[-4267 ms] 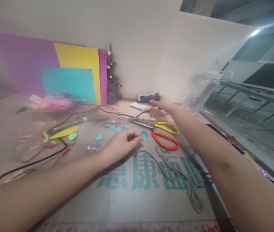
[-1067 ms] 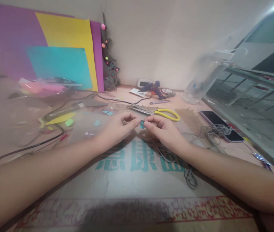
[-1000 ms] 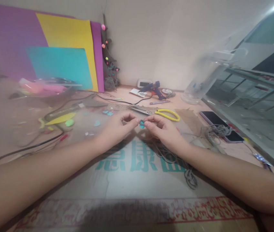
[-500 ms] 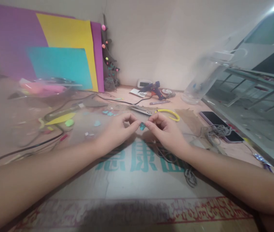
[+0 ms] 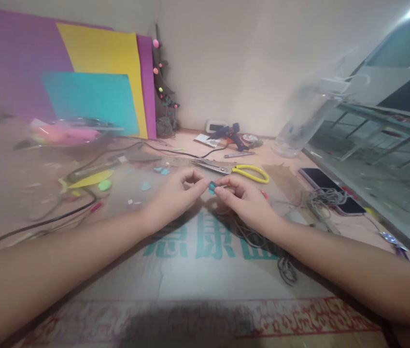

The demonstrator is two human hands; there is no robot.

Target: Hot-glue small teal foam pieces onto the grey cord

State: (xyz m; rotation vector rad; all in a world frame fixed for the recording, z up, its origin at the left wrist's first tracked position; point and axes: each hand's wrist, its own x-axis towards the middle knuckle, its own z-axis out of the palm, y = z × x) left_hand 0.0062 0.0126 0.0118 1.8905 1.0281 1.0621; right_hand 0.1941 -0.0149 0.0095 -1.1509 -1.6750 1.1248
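A small teal piece (image 5: 212,187) is pinched between the fingertips of both hands above the printed board (image 5: 190,280). My left hand (image 5: 179,193) has thumb and forefinger pressed at its left side. My right hand (image 5: 243,195) grips it from the right, fingers curled. Just beyond the hands lie scissors with yellow handles (image 5: 250,173), their blades pointing left. Small light-blue scraps (image 5: 162,170) rest on the board to the left. Grey cord (image 5: 250,234) is partly hidden under my right hand.
A dark glue gun (image 5: 232,135) lies near the wall. To the right are a phone (image 5: 320,186) with tangled cord on it and a clear jug (image 5: 297,125). Coloured sheets (image 5: 92,96) stand at the left, behind a black cable (image 5: 38,223).
My right hand has shifted slightly at the teal piece, and more of the scissors' yellow handle shows. A small red-orange object is now visible beside that hand.
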